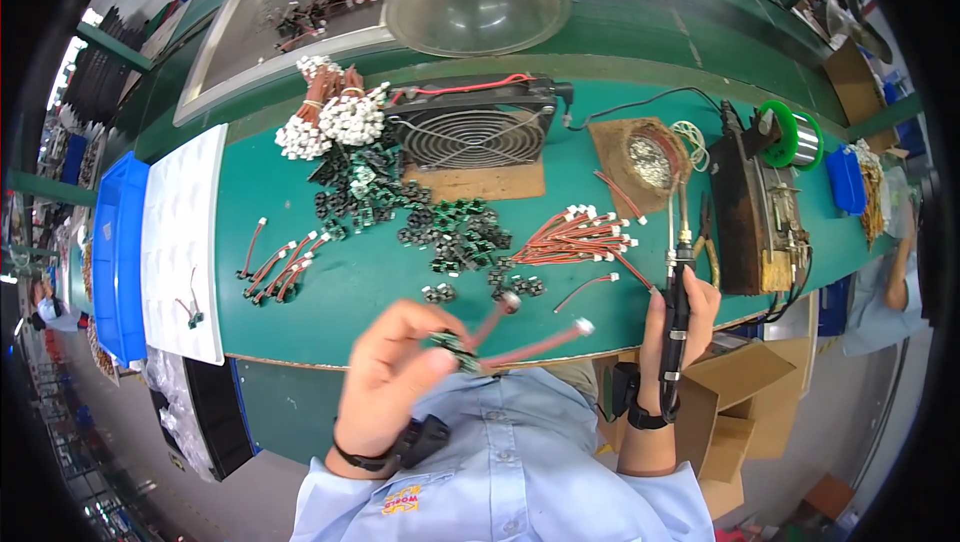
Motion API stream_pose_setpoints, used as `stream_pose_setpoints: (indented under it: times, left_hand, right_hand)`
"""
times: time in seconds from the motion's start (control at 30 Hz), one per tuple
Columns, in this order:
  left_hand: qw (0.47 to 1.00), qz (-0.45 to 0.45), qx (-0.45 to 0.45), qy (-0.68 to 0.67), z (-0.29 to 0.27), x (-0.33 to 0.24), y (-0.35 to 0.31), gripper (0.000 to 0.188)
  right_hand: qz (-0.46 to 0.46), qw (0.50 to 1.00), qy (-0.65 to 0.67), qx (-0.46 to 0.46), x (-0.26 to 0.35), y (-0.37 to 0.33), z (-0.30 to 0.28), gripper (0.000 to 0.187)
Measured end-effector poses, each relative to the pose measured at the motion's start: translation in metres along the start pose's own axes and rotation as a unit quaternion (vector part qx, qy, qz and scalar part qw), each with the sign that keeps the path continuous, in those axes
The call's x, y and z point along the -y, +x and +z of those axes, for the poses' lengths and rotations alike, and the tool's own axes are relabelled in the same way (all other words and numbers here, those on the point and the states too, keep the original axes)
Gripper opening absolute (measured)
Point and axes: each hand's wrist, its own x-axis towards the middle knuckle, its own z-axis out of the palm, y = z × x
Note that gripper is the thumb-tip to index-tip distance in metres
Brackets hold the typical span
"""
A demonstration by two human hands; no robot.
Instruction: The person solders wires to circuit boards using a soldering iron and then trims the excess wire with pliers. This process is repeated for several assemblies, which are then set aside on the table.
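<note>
Currently, left hand (388,377) pinches small green circuit board (455,349) between thumb and fingers, by near edge of green table (300,332). Reddish leads (530,349) with white plugs (583,327) run rightward from board. Right hand (698,322) grips black-handled soldering tool (677,327), metal end pointing toward table's far side. Writing I spot: yellow and pinkish-red embroidered lettering (403,500) on pale blue shirt (560,462).

Wires (570,245), probably boards (455,232), on green bench (275,327)
</note>
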Motion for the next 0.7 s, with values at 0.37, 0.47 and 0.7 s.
stream_pose_setpoints:
  times: [0.37,0.47,0.7]
  left_hand:
    - [0.881,0.121,-0.353,0.290,-0.145,0.005,-0.014,0.019]
    - [0.767,0.150,-0.381,0.494,-0.148,0.001,-0.007,0.020]
    - [0.714,0.158,-0.246,0.636,-0.066,0.004,-0.010,0.025]
  right_hand:
    - [0.027,0.966,0.198,0.161,0.023,-0.011,0.005,0.034]
    - [-0.101,0.962,0.095,0.234,0.027,0.005,0.010,0.033]
    - [-0.209,0.936,0.010,0.284,0.025,0.006,0.016,0.031]
